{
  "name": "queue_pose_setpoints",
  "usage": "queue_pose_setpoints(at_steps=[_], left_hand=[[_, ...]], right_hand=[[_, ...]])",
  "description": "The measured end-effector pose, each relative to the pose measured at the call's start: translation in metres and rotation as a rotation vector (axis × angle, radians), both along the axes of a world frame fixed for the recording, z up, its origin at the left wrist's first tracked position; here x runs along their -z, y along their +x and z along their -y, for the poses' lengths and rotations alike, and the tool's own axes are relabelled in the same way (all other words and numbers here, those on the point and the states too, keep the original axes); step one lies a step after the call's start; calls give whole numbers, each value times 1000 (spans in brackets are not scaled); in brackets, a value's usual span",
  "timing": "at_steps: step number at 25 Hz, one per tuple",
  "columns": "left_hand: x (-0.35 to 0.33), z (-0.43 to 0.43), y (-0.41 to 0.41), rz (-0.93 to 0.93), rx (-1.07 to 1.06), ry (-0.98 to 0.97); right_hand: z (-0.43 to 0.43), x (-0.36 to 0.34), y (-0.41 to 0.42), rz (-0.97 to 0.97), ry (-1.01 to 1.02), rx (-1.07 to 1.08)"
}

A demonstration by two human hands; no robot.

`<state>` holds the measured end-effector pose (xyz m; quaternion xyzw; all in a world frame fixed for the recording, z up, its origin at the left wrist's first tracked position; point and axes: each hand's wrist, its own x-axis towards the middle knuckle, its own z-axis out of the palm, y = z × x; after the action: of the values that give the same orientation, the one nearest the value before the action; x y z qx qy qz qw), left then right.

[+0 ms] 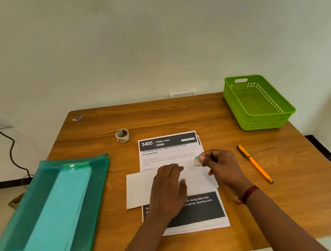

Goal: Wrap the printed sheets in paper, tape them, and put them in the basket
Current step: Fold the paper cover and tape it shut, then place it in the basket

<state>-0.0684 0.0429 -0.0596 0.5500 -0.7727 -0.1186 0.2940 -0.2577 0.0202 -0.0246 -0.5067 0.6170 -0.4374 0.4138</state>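
Note:
A stack of printed sheets (pixel 169 152) lies in the middle of the wooden table, with a white band of paper (pixel 139 189) folded across its middle. My left hand (pixel 169 190) lies flat on the band with straight fingers. Just to its right, my right hand (pixel 221 166) pinches a small patterned piece of tape (pixel 197 161) above the band's upper edge. The tape roll (pixel 122 135) stands behind the sheets, to the left. A green plastic basket (pixel 241 110) sits at the table's far right corner and holds nothing.
A teal transparent folder (pixel 21 226) with pale sheets inside covers the table's left side and overhangs its edge. An orange pen (pixel 255 163) lies to the right of the sheets. A small wrapper scrap (pixel 77 118) lies at the far left corner. A black cable (pixel 11 151) hangs from a wall socket.

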Motion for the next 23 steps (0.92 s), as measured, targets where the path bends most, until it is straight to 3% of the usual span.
queue_pose_setpoints(at_steps=[10, 23], left_hand=[[14, 2, -37, 139, 100, -73], [24, 5, -49, 258, 177, -54]], right_hand=[[26, 9, -36, -471, 106, -111], [37, 19, -32, -645, 16, -164]])
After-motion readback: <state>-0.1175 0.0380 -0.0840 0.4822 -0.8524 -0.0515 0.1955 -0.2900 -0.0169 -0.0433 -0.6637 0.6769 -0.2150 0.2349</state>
